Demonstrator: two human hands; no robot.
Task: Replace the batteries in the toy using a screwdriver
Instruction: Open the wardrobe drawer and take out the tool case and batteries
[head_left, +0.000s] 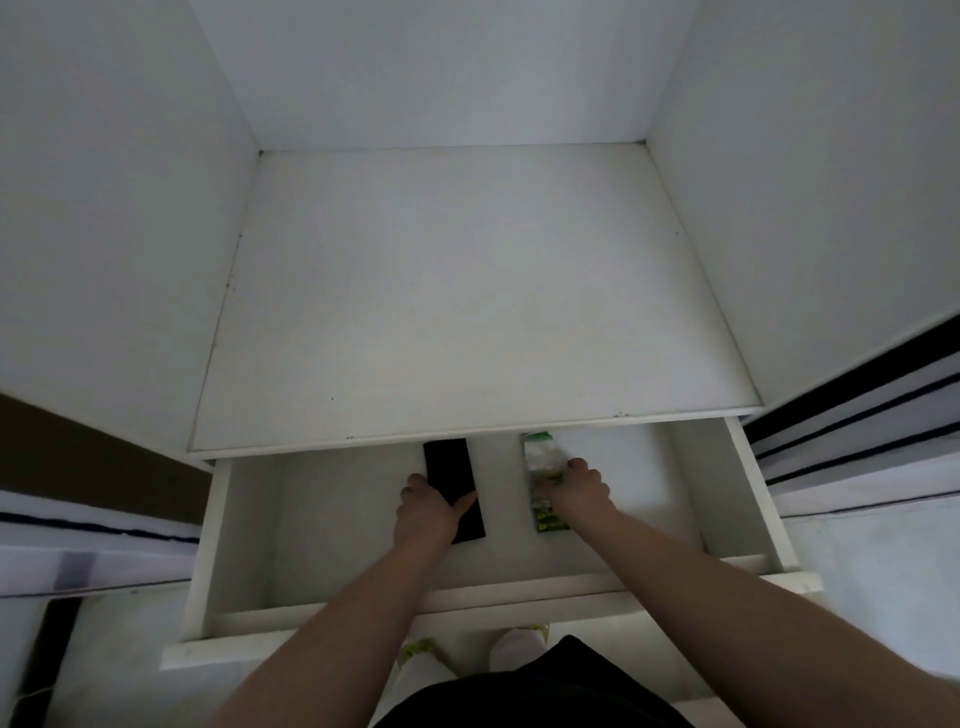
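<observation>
A white drawer (244, 525) stands pulled out below a white shelf. Inside it lies a flat black rectangular case (449, 473), long side pointing away from me. My left hand (428, 512) grips its near left edge, thumb across the top. To the right lies a green and clear battery pack (540, 462). My right hand (576, 491) is closed on the middle of that pack. No toy or bare screwdriver is in view.
The white shelf surface (467, 291) above the drawer sits in an alcove with white walls on three sides. Dark-striped white panels (857, 415) flank the unit at right and left. My feet in white socks (514, 644) stand under the drawer front.
</observation>
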